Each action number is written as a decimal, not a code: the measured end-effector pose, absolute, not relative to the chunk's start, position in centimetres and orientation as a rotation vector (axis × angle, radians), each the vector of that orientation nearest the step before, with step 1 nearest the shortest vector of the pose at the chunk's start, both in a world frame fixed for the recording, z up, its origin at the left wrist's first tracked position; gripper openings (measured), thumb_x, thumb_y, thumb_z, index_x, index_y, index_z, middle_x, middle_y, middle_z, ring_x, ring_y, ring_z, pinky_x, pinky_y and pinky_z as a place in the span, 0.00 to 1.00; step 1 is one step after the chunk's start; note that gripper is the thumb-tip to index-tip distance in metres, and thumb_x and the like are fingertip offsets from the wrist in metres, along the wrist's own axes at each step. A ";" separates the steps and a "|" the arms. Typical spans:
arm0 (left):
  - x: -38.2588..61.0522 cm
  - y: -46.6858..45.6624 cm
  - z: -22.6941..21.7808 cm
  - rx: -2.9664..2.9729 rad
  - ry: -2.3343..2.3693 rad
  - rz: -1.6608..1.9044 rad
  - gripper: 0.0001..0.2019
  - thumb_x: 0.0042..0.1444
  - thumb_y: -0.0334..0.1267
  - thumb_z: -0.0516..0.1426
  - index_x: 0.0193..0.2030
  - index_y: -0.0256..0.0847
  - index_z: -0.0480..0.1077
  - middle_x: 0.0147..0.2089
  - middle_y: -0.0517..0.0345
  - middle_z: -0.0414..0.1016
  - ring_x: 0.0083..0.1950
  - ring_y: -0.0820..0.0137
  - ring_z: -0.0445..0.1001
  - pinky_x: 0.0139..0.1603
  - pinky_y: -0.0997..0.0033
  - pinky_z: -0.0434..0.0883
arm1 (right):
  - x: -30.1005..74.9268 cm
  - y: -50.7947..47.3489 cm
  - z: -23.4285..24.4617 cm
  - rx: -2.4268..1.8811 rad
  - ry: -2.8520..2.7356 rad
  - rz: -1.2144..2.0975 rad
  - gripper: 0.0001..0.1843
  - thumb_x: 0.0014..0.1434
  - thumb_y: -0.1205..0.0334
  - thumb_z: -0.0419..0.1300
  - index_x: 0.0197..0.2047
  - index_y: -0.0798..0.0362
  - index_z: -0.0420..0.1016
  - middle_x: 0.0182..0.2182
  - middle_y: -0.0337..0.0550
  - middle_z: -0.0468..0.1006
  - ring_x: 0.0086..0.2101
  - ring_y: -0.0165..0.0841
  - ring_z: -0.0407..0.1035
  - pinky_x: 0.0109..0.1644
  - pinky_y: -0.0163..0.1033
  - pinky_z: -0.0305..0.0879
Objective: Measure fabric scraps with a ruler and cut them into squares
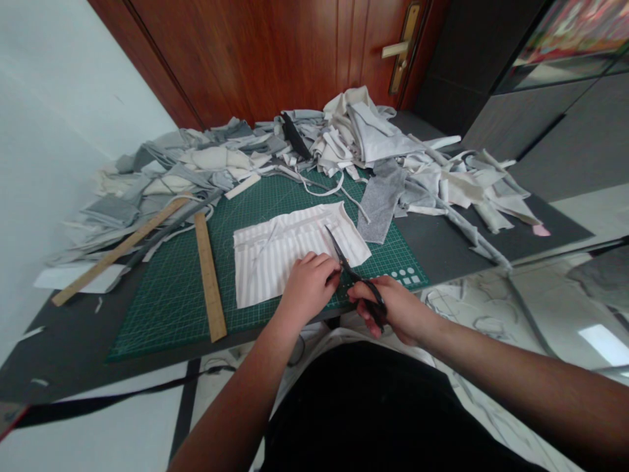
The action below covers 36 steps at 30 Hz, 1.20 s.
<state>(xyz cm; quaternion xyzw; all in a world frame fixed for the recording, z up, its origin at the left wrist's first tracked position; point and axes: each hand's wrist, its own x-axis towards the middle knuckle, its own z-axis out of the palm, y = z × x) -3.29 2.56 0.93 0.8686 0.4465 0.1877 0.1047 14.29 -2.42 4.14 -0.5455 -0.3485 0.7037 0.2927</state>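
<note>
A piece of striped white and grey fabric point(265, 262) lies on the green cutting mat point(162, 308). My left hand point(311, 282) rests at the near right edge of the fabric, its fingers curled together on the cloth. Just to its right, my right hand point(378, 305) grips black-handled scissors point(344, 259) by the loops. The scissor blades point away and to the left, lying over the right part of the fabric. Whether cloth sits between the blades cannot be made out.
A wooden ruler point(209, 278) lies on the mat left of the fabric, and a longer wooden ruler point(120, 249) slants beyond it. Heaped grey and cream fabric scraps point(216, 157) line the table's back. A grey fabric piece point(381, 203) lies right of the striped one. Behind stands a wooden door point(275, 59).
</note>
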 end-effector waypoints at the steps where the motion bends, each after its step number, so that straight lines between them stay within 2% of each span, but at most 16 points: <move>1: -3.3 2.6 0.9 2.563 1.317 0.547 0.03 0.64 0.31 0.59 0.40 0.41 0.74 0.42 0.56 0.79 0.46 0.61 0.71 0.48 0.61 0.68 | 14.3 -2.3 4.2 -1.454 -0.929 1.878 0.13 0.50 0.54 0.63 0.23 0.55 0.69 0.15 0.35 0.67 0.12 0.25 0.60 0.15 0.32 0.51; 4: -3.3 2.6 0.9 2.556 1.321 0.542 0.03 0.64 0.31 0.59 0.39 0.42 0.73 0.42 0.55 0.78 0.47 0.62 0.71 0.48 0.61 0.68 | 14.3 -2.0 4.2 -1.454 -0.939 1.874 0.13 0.51 0.54 0.63 0.25 0.55 0.70 0.15 0.35 0.67 0.11 0.26 0.59 0.15 0.32 0.50; 9: -3.4 2.6 0.8 2.546 1.313 0.555 0.03 0.63 0.30 0.59 0.39 0.42 0.73 0.42 0.55 0.78 0.47 0.61 0.71 0.48 0.61 0.68 | 14.0 -1.6 4.2 -1.455 -0.978 1.848 0.15 0.49 0.55 0.64 0.21 0.54 0.66 0.15 0.36 0.67 0.12 0.25 0.59 0.15 0.32 0.50; 15: -3.3 2.6 0.9 2.544 1.332 0.539 0.04 0.64 0.31 0.59 0.37 0.41 0.72 0.41 0.55 0.78 0.46 0.61 0.71 0.48 0.61 0.68 | 14.1 -0.9 4.0 -1.446 -0.961 1.859 0.15 0.49 0.52 0.65 0.26 0.55 0.70 0.15 0.34 0.67 0.12 0.26 0.59 0.15 0.33 0.52; 20: -3.4 2.6 0.9 2.559 1.338 0.528 0.04 0.64 0.31 0.58 0.37 0.42 0.72 0.40 0.56 0.77 0.46 0.61 0.71 0.47 0.61 0.68 | 13.9 -0.6 3.9 -1.429 -1.044 1.821 0.14 0.50 0.54 0.63 0.24 0.54 0.68 0.15 0.35 0.67 0.12 0.25 0.59 0.15 0.32 0.48; 28: -3.3 2.7 0.9 2.573 1.343 0.526 0.06 0.65 0.33 0.58 0.34 0.42 0.71 0.39 0.56 0.76 0.45 0.61 0.71 0.45 0.61 0.67 | 14.1 0.4 4.2 -1.451 -0.992 1.850 0.16 0.49 0.50 0.66 0.27 0.56 0.71 0.16 0.35 0.67 0.12 0.26 0.59 0.15 0.33 0.52; 33: -3.3 2.7 1.0 2.594 1.344 0.509 0.06 0.64 0.31 0.58 0.34 0.41 0.71 0.38 0.56 0.76 0.44 0.61 0.71 0.44 0.61 0.67 | 13.9 0.9 4.1 -1.440 -1.030 1.809 0.14 0.48 0.55 0.65 0.22 0.55 0.68 0.14 0.35 0.67 0.11 0.25 0.58 0.15 0.32 0.50; 36: -3.4 2.8 0.9 2.600 1.344 0.513 0.06 0.64 0.32 0.57 0.34 0.41 0.71 0.38 0.56 0.76 0.44 0.61 0.71 0.44 0.60 0.67 | 13.8 1.1 4.0 -1.453 -1.023 1.812 0.12 0.48 0.56 0.64 0.22 0.55 0.69 0.15 0.35 0.67 0.11 0.25 0.59 0.15 0.32 0.49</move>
